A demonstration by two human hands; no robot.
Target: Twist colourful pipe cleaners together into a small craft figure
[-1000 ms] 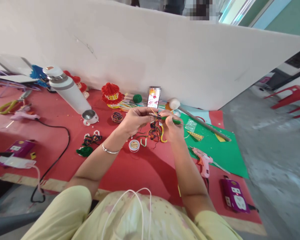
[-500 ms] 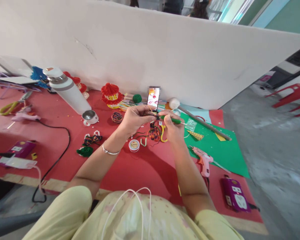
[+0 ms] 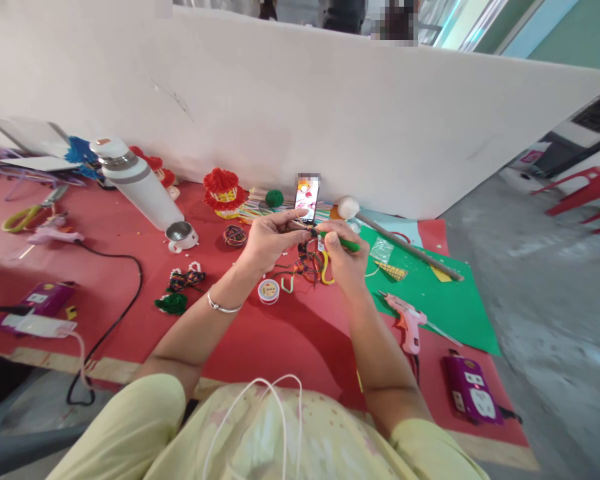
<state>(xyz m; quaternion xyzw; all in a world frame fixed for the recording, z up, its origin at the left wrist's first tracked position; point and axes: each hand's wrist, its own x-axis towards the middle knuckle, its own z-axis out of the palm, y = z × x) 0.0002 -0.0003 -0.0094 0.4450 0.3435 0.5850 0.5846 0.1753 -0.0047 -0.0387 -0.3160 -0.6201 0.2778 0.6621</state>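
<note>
My right hand [image 3: 344, 257] is closed around a green-handled crochet hook [image 3: 349, 244], whose tip points left toward my other hand. In my left hand [image 3: 273, 239], thumb and fingers pinch a small piece of dark multicoloured crochet work [image 3: 310, 233] at the hook's tip. Strands of multicoloured yarn [image 3: 303, 260] hang below it to the table, beside yellow-handled scissors [image 3: 326, 268]. A phone [image 3: 307, 193] with a lit screen leans on the white partition just behind my hands. My fingers partly hide the stitches.
A spool [image 3: 269, 291] and a multicoloured yarn ball [image 3: 235, 235] lie on the red tabletop [image 3: 290, 347]. Left stand a white flask [image 3: 137, 183] and a metal-lined cup [image 3: 181, 236]. On the right are a pink glue gun [image 3: 405, 321], a stick [image 3: 410, 247] and a purple power strip [image 3: 473, 389].
The crochet hook has turned in my right hand: its thin metal end, sticking out to the right before, no longer shows. Both hands stay close together at nearly the same spot.
</note>
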